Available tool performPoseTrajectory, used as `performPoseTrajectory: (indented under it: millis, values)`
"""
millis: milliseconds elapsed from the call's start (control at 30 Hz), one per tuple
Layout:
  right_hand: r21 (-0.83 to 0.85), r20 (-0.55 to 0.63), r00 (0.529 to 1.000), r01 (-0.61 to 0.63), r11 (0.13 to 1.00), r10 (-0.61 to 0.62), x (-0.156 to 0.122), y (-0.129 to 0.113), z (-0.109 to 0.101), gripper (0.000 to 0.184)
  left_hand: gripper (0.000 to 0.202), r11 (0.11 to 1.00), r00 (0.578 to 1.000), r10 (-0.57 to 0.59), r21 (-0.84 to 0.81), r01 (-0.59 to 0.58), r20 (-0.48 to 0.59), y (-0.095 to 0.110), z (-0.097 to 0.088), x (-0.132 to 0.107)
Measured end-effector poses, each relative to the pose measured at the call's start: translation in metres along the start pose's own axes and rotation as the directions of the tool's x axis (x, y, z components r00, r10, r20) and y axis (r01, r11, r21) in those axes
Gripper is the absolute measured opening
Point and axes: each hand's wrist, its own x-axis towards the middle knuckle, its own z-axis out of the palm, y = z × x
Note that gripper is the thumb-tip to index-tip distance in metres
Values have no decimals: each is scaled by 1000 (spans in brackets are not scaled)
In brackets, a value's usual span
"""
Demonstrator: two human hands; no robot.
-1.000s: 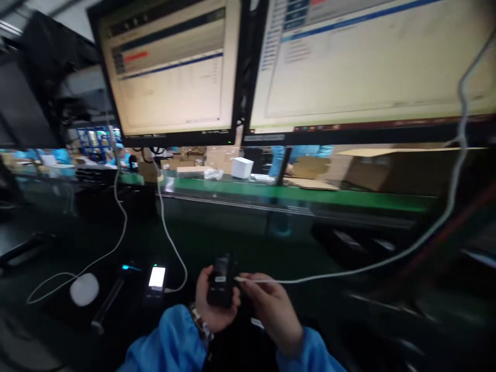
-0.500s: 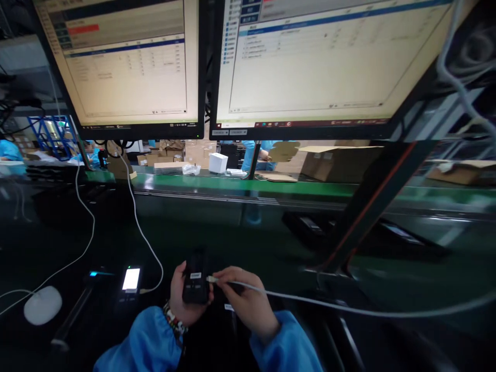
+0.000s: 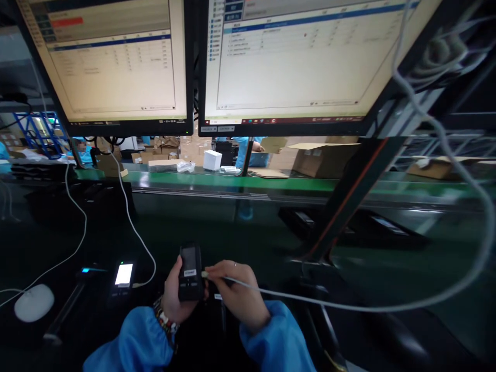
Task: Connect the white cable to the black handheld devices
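My left hand grips a small black handheld device with a dark screen and a white label, held upright above the dark bench. My right hand pinches the plug end of a white cable against the device's right side. The cable runs off to the right and loops up past the monitors. Both arms wear blue sleeves; a beaded bracelet sits on my left wrist.
A second black device with a lit screen lies at left, wired by a white cable. A white mouse sits far left. Two monitors hang overhead. A green conveyor runs behind, with cardboard boxes and people in blue beyond.
The view has swung to the right and steadied. My right hand has brought the cable plug up to the device's right side, where before it was held a little away.
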Motion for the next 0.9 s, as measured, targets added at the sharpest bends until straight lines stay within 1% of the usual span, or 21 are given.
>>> performPoseTrajectory:
  millis: [67, 100, 133, 167, 200, 233, 300, 333, 367, 400, 433, 467, 533, 600, 667, 733, 767, 800, 833, 867, 900]
  values:
    - [-26, 9, 996, -90, 996, 90, -1, -9, -13, 18, 56, 997, 999, 21, 72, -18, -35, -6, 13, -3]
    - [-25, 10, 985, -170, 985, 170, -4, -11, -21, 16, 55, 994, 1000, 4, 113, -1, -27, -11, 19, -3]
    - [-3, -8, 963, -268, 964, 268, -8, -11, -31, 11, 51, 987, 1000, -18, 159, 19, -7, -17, 24, -1]
    - [48, -49, 926, -373, 926, 375, -14, -8, -41, 5, 45, 976, 999, -32, 216, 29, 8, -24, 29, 2]
    - [132, -114, 868, -468, 874, 483, -23, -3, -51, 10, 38, 957, 999, -44, 288, 36, 22, -32, 33, 6]
    - [242, -184, 792, -537, 808, 582, -33, 4, -61, 23, 31, 932, 998, -49, 362, 34, 33, -40, 36, 11]
    - [480, -287, 614, -572, 665, 735, -55, 20, -76, 46, 26, 877, 997, -48, 481, 16, 54, -58, 38, 22]
    - [567, -300, 545, -558, 606, 783, -66, 28, -81, 52, 27, 855, 997, -50, 519, 14, 56, -66, 38, 27]
    - [622, -295, 502, -545, 562, 813, -76, 35, -84, 53, 30, 839, 997, -52, 544, 16, 52, -74, 38, 32]
    - [652, -283, 482, -537, 535, 829, -84, 39, -85, 52, 33, 828, 998, -40, 561, 9, 43, -81, 38, 36]
    - [664, -271, 476, -537, 521, 837, -91, 42, -85, 50, 37, 820, 999, -19, 573, -5, 35, -87, 38, 39]
    - [660, -266, 477, -543, 519, 838, -95, 42, -84, 47, 39, 810, 999, 0, 587, -19, 33, -92, 38, 41]
    - [623, -264, 505, -561, 545, 822, -100, 38, -80, 43, 39, 790, 999, 9, 613, -33, 43, -96, 41, 39]
    - [567, -267, 563, -564, 600, 782, -103, 31, -78, 41, 38, 775, 999, 8, 630, -38, 51, -92, 44, 28]
    - [485, -305, 587, -581, 653, 750, -113, 22, -76, 47, 41, 766, 999, 31, 641, -51, 43, -78, 44, 7]
    - [366, -368, 597, -612, 701, 713, -134, 13, -76, 59, 43, 713, 993, 72, 691, -114, 91, -56, 32, -23]
    - [268, -383, 623, -632, 727, 682, -149, 10, -75, 63, 44, 630, 980, 89, 753, -192, 176, -43, 19, -40]
    - [146, -370, 693, -614, 776, 618, -165, 9, -74, 63, 43, 512, 956, 109, 809, -289, 272, -31, 3, -58]
    - [-22, -295, 794, -562, 827, 532, -182, 8, -73, 57, 42, 362, 926, 148, 852, -378, 348, -21, -17, -75]
    - [-193, -193, 867, -492, 849, 459, -198, 9, -71, 50, 40, 213, 894, 237, 877, -430, 381, -12, -39, -91]
    - [-354, -176, 910, -415, 838, 376, -212, 12, -69, 42, 38, 54, 859, 325, 900, -433, 394, -5, -63, -105]
